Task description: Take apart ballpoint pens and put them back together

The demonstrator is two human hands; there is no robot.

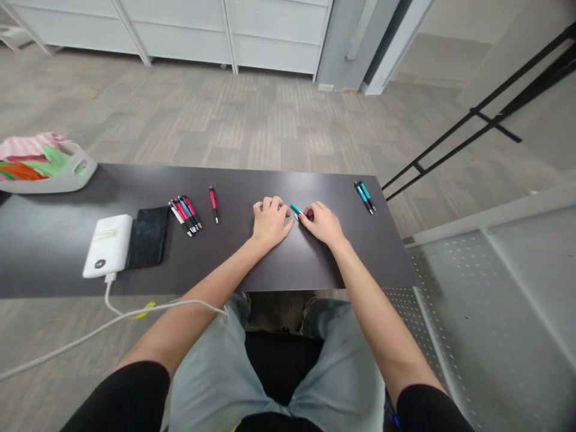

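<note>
My right hand (pixel 322 223) rests on the dark table with thumb and fingers pinched on a teal pen part (pixel 296 209). Its teal end points up and left, and the rest is hidden by my fingers. A small shiny piece (pixel 296 217) shows by the fingertips; I cannot make out what it is. Just to the left, my left hand (pixel 270 225) lies palm down with its fingers apart and bent, the thumb pointing toward the right hand. Something small and greyish shows between its fingers, too unclear to name.
Left of my hands lie a single red pen (pixel 213 204) and a row of several pens (pixel 185 215). Two teal pens (pixel 364 197) lie at the right. Farther left are a black pouch (pixel 149 236), a white power bank (pixel 108 246) with a cable, and a cloth-filled basket (pixel 85 170).
</note>
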